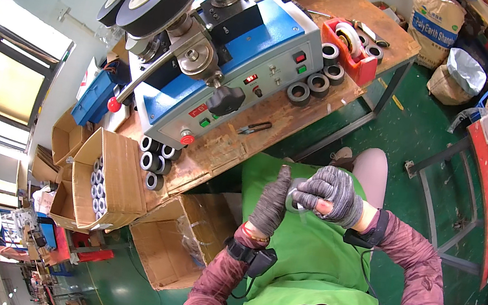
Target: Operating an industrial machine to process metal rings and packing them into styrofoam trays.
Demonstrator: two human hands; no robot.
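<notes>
Translucent, roundish piece is held between both hands, above the green cloth apron at lap level; its exact shape is hidden by the fingers. Left hand, in a dark grey knit glove, is raised upright with fingers fairly straight and close together, its inner side against the piece; can't tell how firmly it is gripped there. Right hand, in a lighter marled grey knit glove, has fingers curled in, tips closed on the piece, some skin exposed at one finger. Bench is topped with worn, stained brown wood. Blue-and-white painted machine is seated on it, fitted with thick dark-rimmed wheels and a metal lever ending in a glossy red ball. Metal snips with dark handles are laid on the wood in front. Squat dark rings with paler bores are clustered beside a red plastic tape dispenser. Smaller grey rings are stacked in a corrugated cardboard box; a second, open carton is placed below the bench edge
</notes>
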